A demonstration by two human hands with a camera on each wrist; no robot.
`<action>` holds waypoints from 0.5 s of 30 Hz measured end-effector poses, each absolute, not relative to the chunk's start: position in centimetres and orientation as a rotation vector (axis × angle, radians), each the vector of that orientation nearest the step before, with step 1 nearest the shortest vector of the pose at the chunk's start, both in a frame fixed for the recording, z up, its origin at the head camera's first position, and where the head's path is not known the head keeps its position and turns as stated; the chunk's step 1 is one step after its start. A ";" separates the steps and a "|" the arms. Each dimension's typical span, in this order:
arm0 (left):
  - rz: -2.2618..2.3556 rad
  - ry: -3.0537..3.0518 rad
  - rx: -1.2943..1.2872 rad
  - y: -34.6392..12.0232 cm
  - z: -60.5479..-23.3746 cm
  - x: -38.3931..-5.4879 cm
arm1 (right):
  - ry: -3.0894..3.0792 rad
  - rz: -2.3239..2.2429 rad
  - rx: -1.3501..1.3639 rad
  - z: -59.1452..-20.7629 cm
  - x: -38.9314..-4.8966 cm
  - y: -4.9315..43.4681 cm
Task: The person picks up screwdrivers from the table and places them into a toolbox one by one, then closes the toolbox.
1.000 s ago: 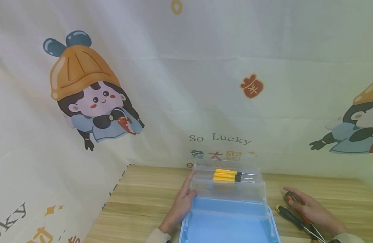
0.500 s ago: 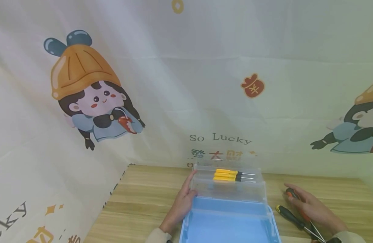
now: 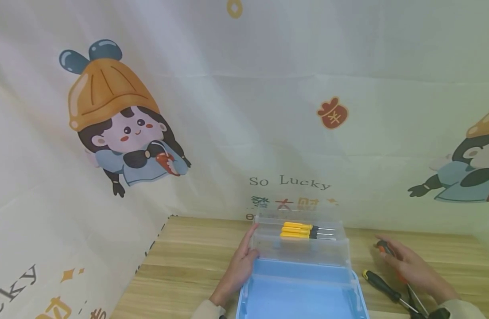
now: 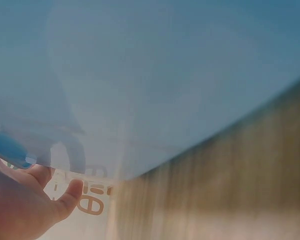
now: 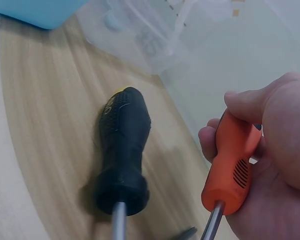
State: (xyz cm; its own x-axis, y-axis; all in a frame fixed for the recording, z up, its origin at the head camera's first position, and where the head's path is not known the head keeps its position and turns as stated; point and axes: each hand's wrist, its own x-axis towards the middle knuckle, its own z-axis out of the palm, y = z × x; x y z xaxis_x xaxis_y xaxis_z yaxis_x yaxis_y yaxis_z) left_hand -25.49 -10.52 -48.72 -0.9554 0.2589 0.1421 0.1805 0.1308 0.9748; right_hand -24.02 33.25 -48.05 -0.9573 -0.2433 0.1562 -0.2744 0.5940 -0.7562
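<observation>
On the left, my left hand (image 3: 238, 268) holds the side edge of the clear plastic tray (image 3: 300, 250) that stands raised at the back of the blue toolbox (image 3: 300, 301). Several screwdrivers with yellow handles (image 3: 295, 231) lie in that tray. My right hand (image 3: 412, 266) grips a screwdriver with an orange and black handle (image 5: 232, 160), thumb along the handle in the right wrist view. Beside it a black-handled screwdriver (image 5: 122, 135) with a yellow end lies on the table. In the left wrist view the toolbox's blue side covers most of the frame, above my left fingers (image 4: 70, 197).
More dark tool parts (image 3: 439, 313) show at the bottom right, partly cut off by the frame. A printed cloth (image 3: 228, 110) hangs behind and to the left of the wooden table (image 3: 196, 248).
My right hand has shifted slightly away from me with the orange and black screwdriver, its handle now farther from the black one. My left hand stays on the clear tray.
</observation>
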 end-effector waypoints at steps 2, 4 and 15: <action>1.982 2.318 0.457 -10.5 -48.7 -25.5 | -2.758 1.328 0.462 -47.9 -24.2 33.3; 1.982 2.315 0.457 -10.5 -48.7 -25.5 | -2.761 1.324 0.461 -47.7 -24.2 33.3; 1.985 2.304 0.464 -10.6 -48.6 -25.4 | -2.798 1.363 0.443 -46.3 -24.4 33.1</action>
